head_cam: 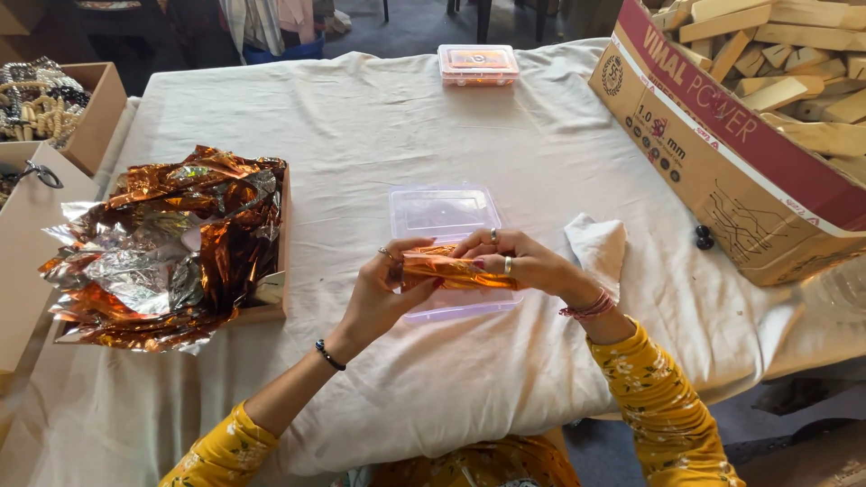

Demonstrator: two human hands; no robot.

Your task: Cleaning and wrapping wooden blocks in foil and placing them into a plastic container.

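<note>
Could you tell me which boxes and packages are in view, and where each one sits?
Cardboard carton: right, brown with red band, holds wood blocks.
Clear plastic box: centre, beyond the hands.
Small orange-filled box: far edge.
Foil-wrapped piece: orange, in left hand and right hand.

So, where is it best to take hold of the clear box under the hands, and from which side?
Probably the far short edge of the clear box, coming from the far side: that part lies bare, while both hands and the foil bundle cover its near half.
</note>
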